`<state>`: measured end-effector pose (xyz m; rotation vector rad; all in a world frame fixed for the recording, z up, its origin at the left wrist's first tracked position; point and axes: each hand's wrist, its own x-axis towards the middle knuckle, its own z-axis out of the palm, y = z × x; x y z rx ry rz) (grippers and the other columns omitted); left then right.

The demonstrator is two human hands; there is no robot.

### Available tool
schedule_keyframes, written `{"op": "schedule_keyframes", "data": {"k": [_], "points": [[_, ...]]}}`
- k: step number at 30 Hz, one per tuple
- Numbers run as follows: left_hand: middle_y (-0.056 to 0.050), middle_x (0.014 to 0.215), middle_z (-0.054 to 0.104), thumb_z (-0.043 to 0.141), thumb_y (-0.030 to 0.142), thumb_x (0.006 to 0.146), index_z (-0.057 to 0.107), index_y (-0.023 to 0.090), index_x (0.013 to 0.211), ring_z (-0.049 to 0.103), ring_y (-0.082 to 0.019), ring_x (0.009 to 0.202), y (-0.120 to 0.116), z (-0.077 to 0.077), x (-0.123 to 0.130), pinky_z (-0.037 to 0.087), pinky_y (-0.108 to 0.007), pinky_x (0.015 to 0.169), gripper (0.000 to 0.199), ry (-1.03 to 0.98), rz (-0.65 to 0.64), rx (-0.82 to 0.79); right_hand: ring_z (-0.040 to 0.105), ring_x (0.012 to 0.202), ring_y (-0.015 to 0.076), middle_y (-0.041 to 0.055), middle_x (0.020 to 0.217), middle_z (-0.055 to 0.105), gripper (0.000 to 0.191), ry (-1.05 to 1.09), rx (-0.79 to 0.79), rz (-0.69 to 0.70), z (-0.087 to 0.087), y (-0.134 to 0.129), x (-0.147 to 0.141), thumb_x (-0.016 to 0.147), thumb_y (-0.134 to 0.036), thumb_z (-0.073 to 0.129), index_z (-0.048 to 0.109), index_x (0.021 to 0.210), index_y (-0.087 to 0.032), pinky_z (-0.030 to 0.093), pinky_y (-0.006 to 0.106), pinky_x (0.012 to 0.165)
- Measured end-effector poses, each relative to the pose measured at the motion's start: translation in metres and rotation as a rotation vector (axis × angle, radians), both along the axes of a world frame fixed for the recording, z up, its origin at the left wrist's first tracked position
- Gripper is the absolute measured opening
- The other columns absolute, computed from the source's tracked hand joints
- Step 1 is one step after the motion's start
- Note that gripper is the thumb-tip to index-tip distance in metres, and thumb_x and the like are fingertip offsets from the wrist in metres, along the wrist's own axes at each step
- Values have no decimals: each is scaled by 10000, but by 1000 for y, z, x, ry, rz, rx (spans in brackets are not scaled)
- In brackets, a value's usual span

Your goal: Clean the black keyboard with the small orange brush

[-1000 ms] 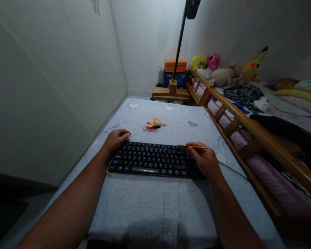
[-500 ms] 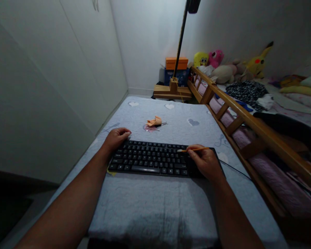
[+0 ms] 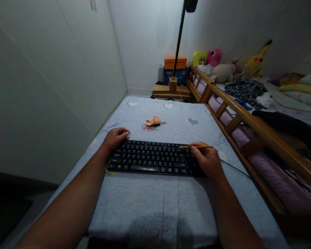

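Observation:
A black keyboard [image 3: 150, 157] lies flat on the bed-like surface in front of me. Over its right part, my right hand [image 3: 207, 159] pinches a thin brush [image 3: 200, 146] with a yellow-orange handle, its pale tip pointing left above the upper right keys. My left hand [image 3: 116, 138] rests at the keyboard's back left corner with fingers curled together; whether anything is in them is hidden. Beyond the keyboard lie a crumpled orange cloth [image 3: 153, 120], thin metal-looking tools [image 3: 163, 122] and a small clear-and-pink item [image 3: 149, 127].
A pale blue quilted cover [image 3: 145, 197] with hearts lies under everything. A wooden rail [image 3: 238, 110] runs along the right, with plush toys [image 3: 223, 72] and clothes behind it. White cabinet doors [image 3: 67, 69] stand left. The keyboard's cable [image 3: 234, 167] trails right. A wooden-based stand [image 3: 172, 90] is at the back.
My right hand has moved slightly right and up with the brush, so its tip is farther back over the keys. The left hand stays at the corner. The view has shifted a little.

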<state>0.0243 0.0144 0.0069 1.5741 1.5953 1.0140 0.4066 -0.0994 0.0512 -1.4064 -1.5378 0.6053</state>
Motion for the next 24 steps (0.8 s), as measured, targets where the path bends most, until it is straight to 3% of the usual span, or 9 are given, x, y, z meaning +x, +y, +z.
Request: {"op": "schedule_keyframes", "data": {"k": [6, 12, 18, 24], "points": [[-9, 683, 679, 705, 520, 647, 724, 177, 800, 589, -184, 645, -3, 2, 2, 450, -293, 638, 377, -21, 7, -29, 720, 830, 240, 75, 854, 773, 223, -97, 19, 49, -2, 1, 0, 862, -363, 602, 750, 808, -205, 546, 342, 781], [-15, 705, 696, 699, 513, 652, 732, 176, 795, 602, -190, 672, -1, 1, 1, 456, -300, 665, 368, 4, 11, -8, 702, 710, 225, 55, 745, 754, 225, -77, -1, 16, 0, -1, 1, 812, -369, 590, 728, 749, -203, 534, 325, 691], [-22, 720, 710, 693, 512, 661, 743, 183, 798, 609, -202, 701, -1, 1, -1, 459, -310, 690, 360, 44, -5, 11, 684, 629, 212, 32, 650, 718, 200, -27, -89, 70, 4, -3, 1, 775, -353, 596, 703, 697, -203, 525, 310, 634], [-19, 711, 705, 691, 511, 658, 736, 191, 785, 604, -202, 684, -2, 2, 1, 467, -313, 671, 347, 27, 0, 0, 715, 710, 238, 54, 731, 757, 218, 4, -49, 16, 4, -3, 1, 801, -391, 630, 734, 751, -205, 561, 346, 710]]}}
